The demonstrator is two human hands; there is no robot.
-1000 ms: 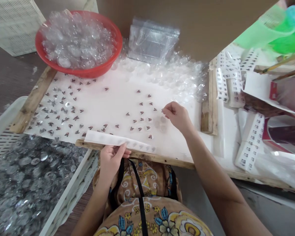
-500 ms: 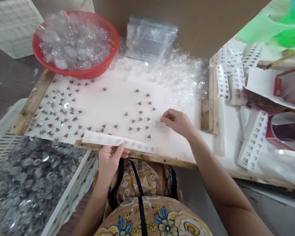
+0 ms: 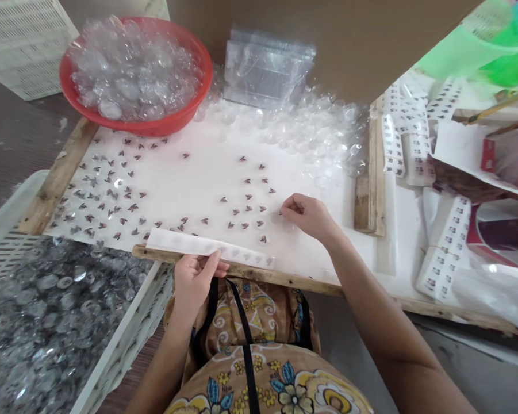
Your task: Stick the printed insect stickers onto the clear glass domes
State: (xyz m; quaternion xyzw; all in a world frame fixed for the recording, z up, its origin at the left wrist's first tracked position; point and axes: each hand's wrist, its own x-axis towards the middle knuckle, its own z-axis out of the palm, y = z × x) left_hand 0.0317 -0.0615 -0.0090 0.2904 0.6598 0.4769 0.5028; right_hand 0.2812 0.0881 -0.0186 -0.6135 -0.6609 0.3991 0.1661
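Note:
A white sticker strip (image 3: 176,240) lies along the tray's front wooden edge, and my left hand (image 3: 200,277) pinches it between thumb and fingers. My right hand (image 3: 306,215) is closed in a pinch over the white surface (image 3: 198,184), with a small dark mark at its fingertips. What it holds is too small to name for certain. Several clear round pieces with small dark and red insect prints (image 3: 249,196) lie left of my right hand. More of these printed pieces (image 3: 111,172) cover the left part of the surface.
A red basin (image 3: 207,75) of clear pieces stands at the back left. Plain clear domes (image 3: 310,126) and plastic bags (image 3: 267,69) lie at the back. A basket (image 3: 112,339) of clear pieces is at the lower left; banded sticker strips (image 3: 444,247) lie right.
The view has shifted slightly. My right hand stays in its pinch and has moved slightly left relative to the printed pieces. My left hand still holds the strip in the same place.

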